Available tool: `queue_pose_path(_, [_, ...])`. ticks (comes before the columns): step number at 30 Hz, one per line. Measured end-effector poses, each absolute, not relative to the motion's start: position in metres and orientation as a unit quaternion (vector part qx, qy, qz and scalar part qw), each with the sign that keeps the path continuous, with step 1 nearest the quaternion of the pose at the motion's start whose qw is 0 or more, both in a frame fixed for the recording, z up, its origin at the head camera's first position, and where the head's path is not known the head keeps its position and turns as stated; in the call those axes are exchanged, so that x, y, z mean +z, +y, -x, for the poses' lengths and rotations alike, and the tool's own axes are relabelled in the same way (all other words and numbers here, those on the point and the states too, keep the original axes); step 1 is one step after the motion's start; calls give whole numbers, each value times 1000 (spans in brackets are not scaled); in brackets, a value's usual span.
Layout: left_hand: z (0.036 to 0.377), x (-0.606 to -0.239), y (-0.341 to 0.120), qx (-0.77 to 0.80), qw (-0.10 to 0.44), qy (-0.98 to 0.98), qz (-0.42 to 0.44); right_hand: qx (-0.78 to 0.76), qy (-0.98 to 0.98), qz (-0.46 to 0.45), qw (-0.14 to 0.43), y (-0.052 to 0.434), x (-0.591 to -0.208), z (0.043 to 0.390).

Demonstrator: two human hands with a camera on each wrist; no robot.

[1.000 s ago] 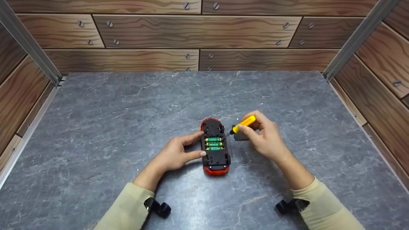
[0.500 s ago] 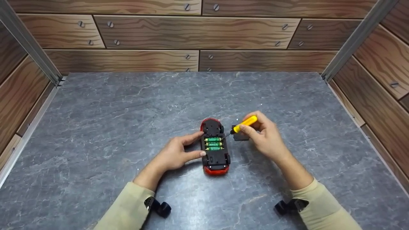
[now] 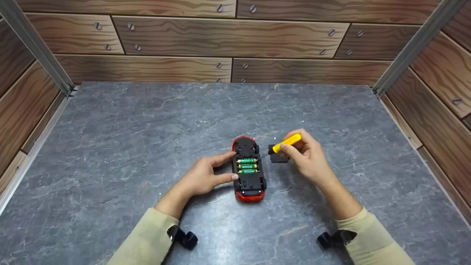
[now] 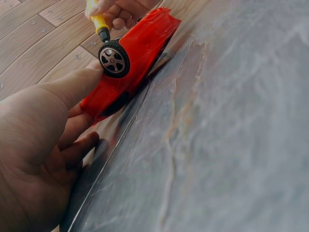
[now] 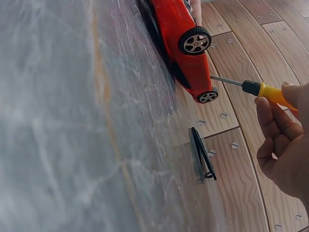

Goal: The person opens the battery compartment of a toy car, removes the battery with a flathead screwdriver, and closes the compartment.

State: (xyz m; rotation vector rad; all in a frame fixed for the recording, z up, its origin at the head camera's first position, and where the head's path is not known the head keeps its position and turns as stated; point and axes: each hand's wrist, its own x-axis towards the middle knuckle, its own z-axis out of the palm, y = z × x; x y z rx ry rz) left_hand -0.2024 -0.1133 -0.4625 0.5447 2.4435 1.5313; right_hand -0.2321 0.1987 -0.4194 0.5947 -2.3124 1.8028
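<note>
Your left hand (image 3: 204, 176) is spread, its thumb and forefinger resting along the left side of the red toy car (image 3: 251, 182). The car lies upside down on the counter (image 3: 147, 129), between your two hands, with its black underside facing up. Three green batteries (image 3: 247, 166) sit side by side in its exposed compartment. Your right hand (image 3: 312, 158) pinches the yellow handle of a screwdriver (image 3: 289, 142), which slants down toward the car. Its tip is at the right end of the uppermost battery; you cannot tell whether they touch. A flat black piece (image 3: 279, 158) lies on the counter just beside the car, partly beneath the screwdriver. Wood-patterned panels (image 3: 232, 36) stand behind the counter.
</note>
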Motion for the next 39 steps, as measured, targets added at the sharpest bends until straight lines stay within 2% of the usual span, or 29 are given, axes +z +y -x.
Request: queue_pose_path(39, [204,-464,-114,528,104,821,-191,650,-727,-211,67,203,-432,240])
